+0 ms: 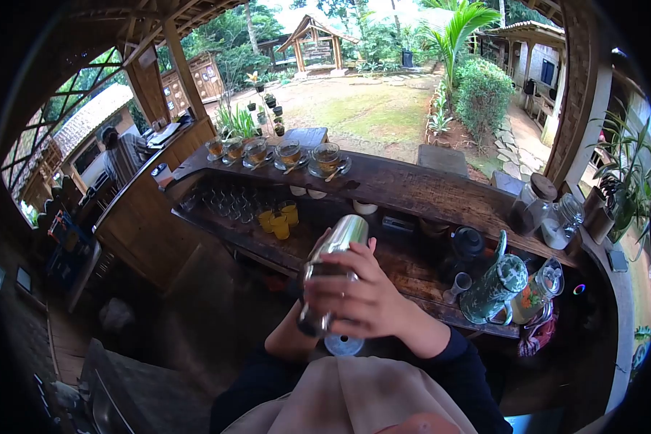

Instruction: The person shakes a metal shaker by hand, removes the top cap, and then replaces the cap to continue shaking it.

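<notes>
A shiny metal cocktail shaker (pixel 346 234) is tilted in front of my chest, held between both hands. My right hand (pixel 363 291) wraps around its near side, fingers closed and slightly blurred. My left hand (pixel 320 244) grips the shaker from behind. Most of that hand is hidden by the shaker and my right hand, with only some fingertips and the wrist showing. Beyond the shaker, yellow cups (pixel 281 221) stand on the lower wooden counter, beside several clear glasses (pixel 228 204).
Several glass cups of amber drink (pixel 289 152) on saucers line the raised wooden ledge (pixel 412 179). On the right stand a green speckled pitcher (pixel 489 293), a glass pitcher (pixel 539 293) and glass jars (pixel 534 201). A person (pixel 121 155) is at the far-left counter.
</notes>
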`<state>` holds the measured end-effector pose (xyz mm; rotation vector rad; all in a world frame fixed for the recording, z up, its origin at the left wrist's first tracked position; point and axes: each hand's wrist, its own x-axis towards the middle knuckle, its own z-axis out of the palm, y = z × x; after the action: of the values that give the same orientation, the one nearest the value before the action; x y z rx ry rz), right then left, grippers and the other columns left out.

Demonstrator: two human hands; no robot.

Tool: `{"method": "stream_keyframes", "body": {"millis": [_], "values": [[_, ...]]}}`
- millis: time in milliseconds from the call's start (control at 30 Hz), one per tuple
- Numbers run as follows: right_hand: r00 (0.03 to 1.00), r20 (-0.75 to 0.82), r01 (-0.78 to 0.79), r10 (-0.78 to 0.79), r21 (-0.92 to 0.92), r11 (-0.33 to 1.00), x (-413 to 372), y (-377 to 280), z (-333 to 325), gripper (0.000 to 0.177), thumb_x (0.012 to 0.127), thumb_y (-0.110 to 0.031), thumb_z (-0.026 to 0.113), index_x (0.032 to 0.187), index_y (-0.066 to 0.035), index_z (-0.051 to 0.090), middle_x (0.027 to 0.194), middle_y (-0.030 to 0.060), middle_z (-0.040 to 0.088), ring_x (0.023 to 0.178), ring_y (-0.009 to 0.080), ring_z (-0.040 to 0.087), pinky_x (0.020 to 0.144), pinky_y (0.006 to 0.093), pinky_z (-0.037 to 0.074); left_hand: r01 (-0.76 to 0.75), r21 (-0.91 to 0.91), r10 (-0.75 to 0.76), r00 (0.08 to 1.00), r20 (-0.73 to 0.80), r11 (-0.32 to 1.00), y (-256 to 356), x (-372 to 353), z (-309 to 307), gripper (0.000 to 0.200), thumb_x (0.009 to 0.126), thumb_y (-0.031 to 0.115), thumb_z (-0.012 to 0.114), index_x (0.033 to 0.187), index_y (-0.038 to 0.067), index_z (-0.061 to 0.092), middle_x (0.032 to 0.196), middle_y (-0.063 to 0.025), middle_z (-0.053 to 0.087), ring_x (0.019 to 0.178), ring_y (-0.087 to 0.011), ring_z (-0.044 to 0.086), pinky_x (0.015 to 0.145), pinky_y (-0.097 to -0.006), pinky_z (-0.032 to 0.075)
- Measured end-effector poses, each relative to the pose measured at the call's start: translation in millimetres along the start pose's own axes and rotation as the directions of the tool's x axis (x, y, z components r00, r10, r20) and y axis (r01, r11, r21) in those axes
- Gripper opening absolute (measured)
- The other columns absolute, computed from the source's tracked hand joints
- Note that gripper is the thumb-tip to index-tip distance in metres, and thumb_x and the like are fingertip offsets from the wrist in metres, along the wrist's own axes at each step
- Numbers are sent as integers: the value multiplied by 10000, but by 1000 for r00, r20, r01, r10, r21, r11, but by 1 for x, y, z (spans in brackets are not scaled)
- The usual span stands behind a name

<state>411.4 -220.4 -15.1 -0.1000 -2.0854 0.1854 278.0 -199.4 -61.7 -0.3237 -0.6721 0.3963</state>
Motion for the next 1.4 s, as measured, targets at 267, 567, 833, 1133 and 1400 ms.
{"method": "stream_keyframes", "body": {"millis": [267, 567, 833, 1133, 1400], "values": [[937, -102, 334, -335, -26, 942, 6, -23, -12, 283, 765, -169, 633, 1047, -193, 646, 1140, -38, 596, 1133, 278, 514, 1024, 540, 229, -216, 667, 357, 931, -80, 713, -11, -10, 22, 648, 908, 529, 376, 1346, 54, 336, 1292, -259, 422, 1053, -368, 553, 840, -518, 492], [956, -153, 266, -251, 87, 960, 6, -12, 1, 221, 778, -169, 623, 996, -169, 663, 1119, 6, 606, 1112, 323, 520, 1003, 545, 276, -308, 768, 495, 869, -14, 562, -12, -20, 25, 630, 905, 517, 396, 1302, 28, 369, 1219, -222, 479, 1030, -355, 558, 865, -488, 487], [859, -445, -217, 255, 134, 967, 26, 8, 25, 355, 657, -196, 728, 979, -84, 630, 1030, 132, 621, 1075, 391, 518, 919, 625, 332, -362, 810, 627, 779, -11, 463, 20, -7, 22, 441, 932, 386, 391, 1107, 12, 546, 1005, -137, 635, 858, -263, 642, 772, -401, 532], [826, -350, 405, -441, -176, 897, 30, -17, 58, 333, 695, -144, 717, 961, -309, 603, 983, -31, 579, 1056, 265, 519, 930, 541, 353, -277, 875, 436, 896, 86, 397, -6, -21, 65, 534, 916, 475, 408, 1163, 10, 496, 1055, -202, 590, 954, -319, 611, 809, -431, 528], [911, -286, -330, 296, -78, 941, 79, 57, 136, 432, 758, -316, 632, 1080, -33, 584, 1148, 152, 538, 1147, 375, 453, 966, 500, 344, -379, 747, 533, 845, 40, 546, 141, -79, 66, 527, 893, 474, 426, 1155, 28, 522, 1083, -163, 580, 951, -285, 604, 814, -399, 517]]}}
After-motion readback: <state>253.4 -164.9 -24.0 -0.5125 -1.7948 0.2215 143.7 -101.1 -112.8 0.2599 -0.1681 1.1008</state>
